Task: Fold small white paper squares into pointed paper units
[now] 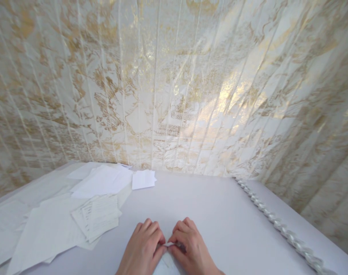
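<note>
My left hand (143, 248) and my right hand (189, 246) rest side by side at the near edge of a white table (220, 214). Their fingers are curled and the fingertips meet over a small white piece of paper (167, 263), which both hands pinch along a fold. Most of that paper is hidden beneath the hands.
A loose pile of white sheets (62, 221) covers the table's left side, with a small folded paper (143, 178) at the back. A twisted silvery cord (280, 225) runs along the right. A cream and gold curtain (174, 84) hangs behind.
</note>
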A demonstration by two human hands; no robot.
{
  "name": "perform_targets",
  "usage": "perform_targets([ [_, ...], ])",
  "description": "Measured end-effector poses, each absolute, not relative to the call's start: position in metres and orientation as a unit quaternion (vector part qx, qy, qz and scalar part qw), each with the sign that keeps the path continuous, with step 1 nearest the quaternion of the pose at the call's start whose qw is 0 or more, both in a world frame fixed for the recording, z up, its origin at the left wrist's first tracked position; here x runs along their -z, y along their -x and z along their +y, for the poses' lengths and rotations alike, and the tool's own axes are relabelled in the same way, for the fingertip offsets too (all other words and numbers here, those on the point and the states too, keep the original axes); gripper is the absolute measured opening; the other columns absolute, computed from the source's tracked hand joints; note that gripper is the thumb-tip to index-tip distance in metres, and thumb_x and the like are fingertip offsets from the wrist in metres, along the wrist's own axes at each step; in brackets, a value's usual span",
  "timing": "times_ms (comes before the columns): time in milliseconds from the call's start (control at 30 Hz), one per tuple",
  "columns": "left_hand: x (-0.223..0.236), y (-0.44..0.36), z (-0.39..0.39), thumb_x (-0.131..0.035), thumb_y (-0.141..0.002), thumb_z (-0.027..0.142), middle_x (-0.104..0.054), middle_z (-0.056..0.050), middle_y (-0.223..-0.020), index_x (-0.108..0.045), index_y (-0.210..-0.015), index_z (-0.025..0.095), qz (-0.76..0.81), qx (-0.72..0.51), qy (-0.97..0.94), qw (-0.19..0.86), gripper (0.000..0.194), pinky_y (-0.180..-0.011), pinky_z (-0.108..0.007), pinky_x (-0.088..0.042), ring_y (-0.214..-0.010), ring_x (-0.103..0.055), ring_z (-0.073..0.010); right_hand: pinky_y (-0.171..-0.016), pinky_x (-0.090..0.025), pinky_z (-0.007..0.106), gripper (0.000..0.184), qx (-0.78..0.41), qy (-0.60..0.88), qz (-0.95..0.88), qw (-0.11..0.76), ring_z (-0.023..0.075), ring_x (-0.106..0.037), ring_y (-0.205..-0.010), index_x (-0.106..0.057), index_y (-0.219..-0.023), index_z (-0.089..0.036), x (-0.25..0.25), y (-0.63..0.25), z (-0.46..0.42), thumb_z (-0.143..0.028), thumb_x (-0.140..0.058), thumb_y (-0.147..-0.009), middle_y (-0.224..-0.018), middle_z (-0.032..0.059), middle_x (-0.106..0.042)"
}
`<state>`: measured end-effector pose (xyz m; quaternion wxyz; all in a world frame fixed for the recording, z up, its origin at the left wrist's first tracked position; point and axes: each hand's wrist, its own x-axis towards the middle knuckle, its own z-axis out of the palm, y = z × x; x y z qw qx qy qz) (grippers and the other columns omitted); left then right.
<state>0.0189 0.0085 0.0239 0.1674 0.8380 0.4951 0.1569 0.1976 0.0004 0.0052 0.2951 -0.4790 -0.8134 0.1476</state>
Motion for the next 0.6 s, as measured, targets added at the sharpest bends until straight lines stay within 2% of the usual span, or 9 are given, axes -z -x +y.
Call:
perform_targets([
  [133,-0.0264,-0.0196,0.0088,-0.066,-0.086,0.019,-0.065,-0.001,-0.088,-0.065,-0.079,0.018,0.514,-0.149,-0.829,0.16,0.008,-0.079,-0.036,-0.035,-0.091,-0.054,-0.0236,-0.078,-0.039,0.034,0.027,-0.155,0.557,-0.759,0.3,0.0198,-0.053,-0.083,-0.056,-0.063,-0.018,-0.0025,-0.1912,0.0009,0.003,-0.071,-0.069,-0.075,-0.0017,-0.06],
  [333,-0.0273,-0.0211,0.0088,-0.062,-0.088,0.018,-0.062,-0.004,-0.096,-0.065,-0.08,0.018,0.523,-0.158,-0.822,0.161,0.009,-0.082,-0.038,-0.036,-0.097,-0.053,-0.0255,-0.082,-0.04,0.037,0.019,-0.161,0.576,-0.743,0.299,0.0219,-0.054,-0.089,-0.063,-0.069,-0.02,-0.003,-0.1947,0.0018,-0.01,-0.074,-0.081,-0.088,0.0007,-0.061],
  [467,-0.0243,-0.0224,0.0057,-0.053,-0.089,0.016,-0.058,-0.005,-0.096,-0.061,-0.079,0.018,0.52,-0.181,-0.819,0.163,0.012,-0.082,-0.039,-0.036,-0.096,-0.051,-0.0255,-0.084,-0.04,0.038,0.02,-0.152,0.588,-0.745,0.277,0.0228,-0.054,-0.09,-0.061,-0.069,-0.02,-0.0088,-0.1958,0.0023,-0.009,-0.074,-0.08,-0.09,0.0016,-0.061],
  [600,-0.0196,-0.0217,0.0059,-0.051,-0.086,0.016,-0.056,-0.004,-0.095,-0.057,-0.081,0.019,0.525,-0.191,-0.812,0.169,0.008,-0.082,-0.039,-0.035,-0.093,-0.05,-0.0245,-0.083,-0.04,0.038,0.019,-0.136,0.586,-0.755,0.261,0.0231,-0.054,-0.09,-0.059,-0.074,-0.02,-0.0083,-0.1966,0.0025,-0.009,-0.073,-0.08,-0.09,0.002,-0.061],
])
